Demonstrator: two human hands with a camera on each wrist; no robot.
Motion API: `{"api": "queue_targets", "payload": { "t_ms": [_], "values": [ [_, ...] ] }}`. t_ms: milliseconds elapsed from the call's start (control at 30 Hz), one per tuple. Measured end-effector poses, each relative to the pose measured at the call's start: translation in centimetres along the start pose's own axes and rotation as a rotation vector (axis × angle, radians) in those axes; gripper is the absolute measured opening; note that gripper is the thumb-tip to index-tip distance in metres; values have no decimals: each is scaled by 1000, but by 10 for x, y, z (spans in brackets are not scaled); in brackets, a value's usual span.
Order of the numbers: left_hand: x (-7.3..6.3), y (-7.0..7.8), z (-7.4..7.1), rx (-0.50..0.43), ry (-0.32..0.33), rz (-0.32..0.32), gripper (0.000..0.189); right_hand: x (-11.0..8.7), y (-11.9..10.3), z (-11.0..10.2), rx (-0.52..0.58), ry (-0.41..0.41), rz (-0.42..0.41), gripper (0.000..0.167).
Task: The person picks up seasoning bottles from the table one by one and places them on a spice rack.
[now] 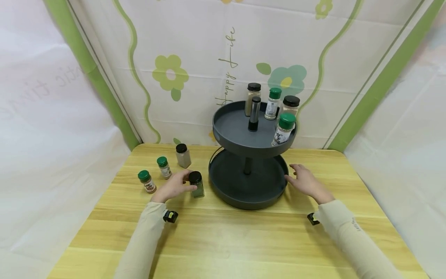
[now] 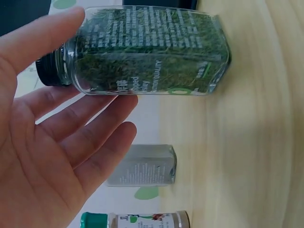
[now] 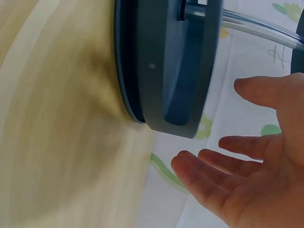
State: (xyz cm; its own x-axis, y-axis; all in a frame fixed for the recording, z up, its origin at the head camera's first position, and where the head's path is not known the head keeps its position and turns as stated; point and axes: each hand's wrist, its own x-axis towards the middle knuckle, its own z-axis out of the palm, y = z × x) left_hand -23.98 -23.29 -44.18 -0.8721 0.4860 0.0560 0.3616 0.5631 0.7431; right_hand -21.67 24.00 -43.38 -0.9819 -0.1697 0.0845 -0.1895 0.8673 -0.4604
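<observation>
My left hand (image 1: 174,186) has its thumb and fingers round a glass spice jar (image 1: 197,186) with a black lid. In the left wrist view, dried green herbs fill this jar (image 2: 152,52), the thumb lies at its shoulder, and the lower fingers are spread. It stands upright just left of a dark grey two-tier round tray (image 1: 223,195). On the other side, my right hand (image 1: 306,182) is beside the lower tier's rim, fingers apart and relaxed, palm empty. The right wrist view shows the hand close to the tier's slotted wall (image 3: 152,80).
Two green-capped spice bottles (image 1: 148,183) (image 1: 165,170) and a black-lidded jar (image 1: 183,158) stand on the wooden table (image 1: 223,244) to the left. Several jars, including a green-capped one (image 1: 282,133), stand on the upper tier around a chrome-and-black post (image 1: 254,114). A printed curtain (image 1: 209,46) hangs behind.
</observation>
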Motion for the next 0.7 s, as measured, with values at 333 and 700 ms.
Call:
{"api": "queue_targets", "payload": {
  "t_ms": [333,700],
  "values": [
    [4,-5,11,-33,8,-11,48,7,10,22,30,-17,0,58],
    [4,-6,14,-80,28,-27,47,13,7,30,50,24,-42,53]
  ]
}}
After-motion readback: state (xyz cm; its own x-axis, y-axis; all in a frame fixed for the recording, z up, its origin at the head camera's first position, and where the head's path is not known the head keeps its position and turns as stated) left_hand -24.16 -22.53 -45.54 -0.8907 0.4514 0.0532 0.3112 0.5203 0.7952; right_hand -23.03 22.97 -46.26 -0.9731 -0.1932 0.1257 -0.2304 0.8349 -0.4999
